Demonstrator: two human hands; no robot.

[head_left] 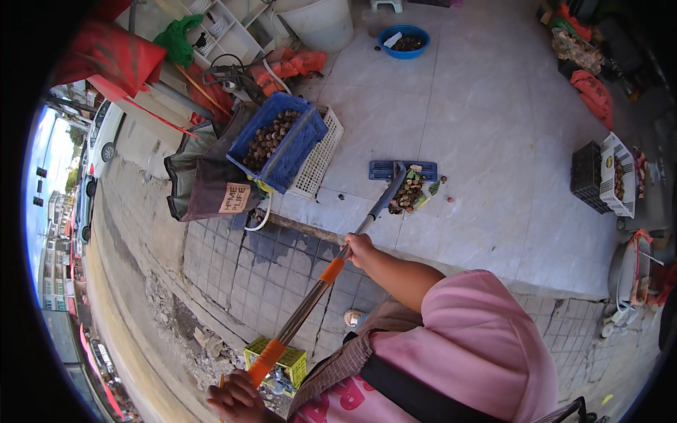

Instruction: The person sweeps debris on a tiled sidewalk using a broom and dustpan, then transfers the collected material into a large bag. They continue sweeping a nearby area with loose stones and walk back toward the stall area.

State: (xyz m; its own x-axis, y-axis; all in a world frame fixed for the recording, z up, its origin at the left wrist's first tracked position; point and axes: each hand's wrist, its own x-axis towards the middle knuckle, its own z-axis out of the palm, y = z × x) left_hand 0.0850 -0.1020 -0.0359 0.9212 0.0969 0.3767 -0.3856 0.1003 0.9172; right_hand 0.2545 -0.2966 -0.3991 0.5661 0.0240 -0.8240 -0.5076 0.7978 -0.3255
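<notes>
Both my hands are on a long-handled flat mop (367, 221), its metal pole fitted with orange sleeves. My right hand (360, 249) is closed round the pole above the raised floor's edge. My left hand (238, 399) curls round its lower end, beside the orange sleeve. The mop's flat blue head (381, 170) lies on the pale tiles. Against its near side sits a heap of scraps (407, 194), brown, green and yellowish, with a few loose bits around it. Whether they are shells or peelings I cannot tell.
A blue crate (300, 144) of brown round things leans on a white crate (323, 158), beside a dark bag (211, 185). Farther off is a blue basin (425, 49). A white basket (615, 201) stands right. The floor has a step (310, 229); a yellow crate (297, 361) is below.
</notes>
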